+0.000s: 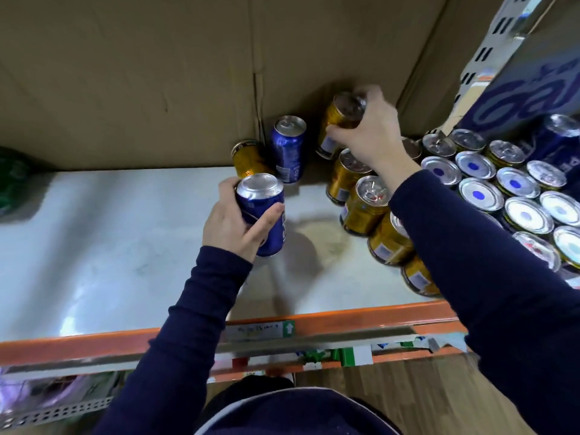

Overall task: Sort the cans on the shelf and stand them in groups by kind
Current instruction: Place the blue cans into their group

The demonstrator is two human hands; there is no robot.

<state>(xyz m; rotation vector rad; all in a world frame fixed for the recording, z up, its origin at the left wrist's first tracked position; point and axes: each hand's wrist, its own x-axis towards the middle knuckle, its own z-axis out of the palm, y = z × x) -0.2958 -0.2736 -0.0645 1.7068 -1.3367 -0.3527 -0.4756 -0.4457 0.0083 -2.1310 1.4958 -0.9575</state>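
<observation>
- Blue can (262, 211) is clasped in the left hand (233, 221), fingers and thumb wrapped round it, over the middle of the white shelf (125, 246)
- Gold can (340, 120), tilted, is gripped by the right hand (373, 133) at the back, near the cardboard (157, 73)
- Gold row (365, 205) stands under the right sleeve; silver-topped cans (502, 180) crowd the right end

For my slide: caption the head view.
Sorting a shelf: left hand holds a blue can, right hand grips a gold can.

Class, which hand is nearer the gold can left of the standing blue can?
Left. The left hand is in front of that gold can; the right hand is farther right, beyond the blue can.
</observation>
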